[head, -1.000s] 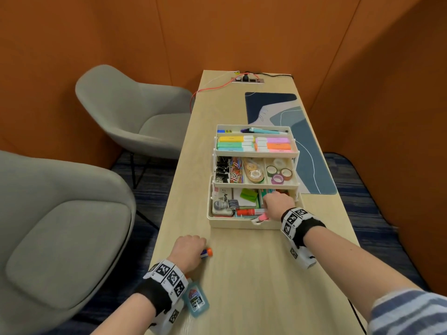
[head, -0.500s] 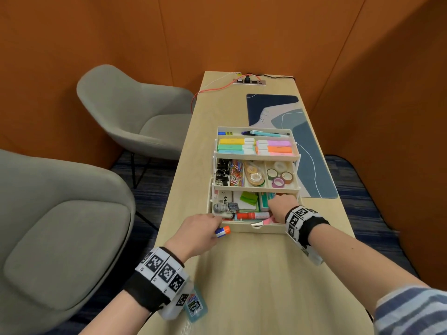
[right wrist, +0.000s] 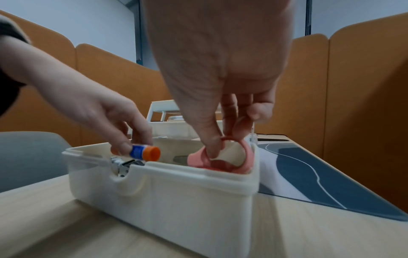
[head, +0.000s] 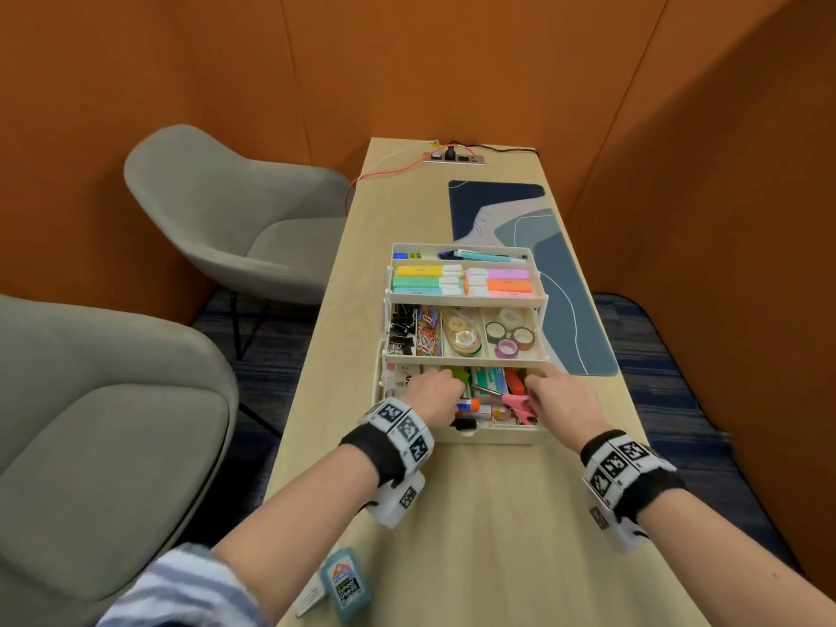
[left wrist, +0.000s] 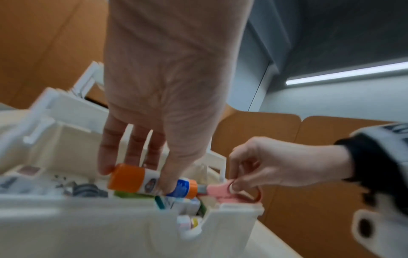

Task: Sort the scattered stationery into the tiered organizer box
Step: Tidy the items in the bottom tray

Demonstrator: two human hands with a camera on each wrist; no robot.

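Two hands reach into the cream box's [head: 495,434] near bottom tier: left hand [head: 433,394] pinching an orange-capped glue stick [left wrist: 150,181], right hand [head: 561,397] pinching pink-handled scissors [head: 515,402].

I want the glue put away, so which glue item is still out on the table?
The teal bottle of school glue, lying near the table's front edge. The orange-capped glue stick is already held over the organizer's bottom tier.

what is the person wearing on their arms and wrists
Each wrist carries a black band topped with white blocks printed with black square markers, and a white camera unit hangs under it. The right wrist band matches. A blue and white striped sleeve shows on the left arm. The hands are bare.
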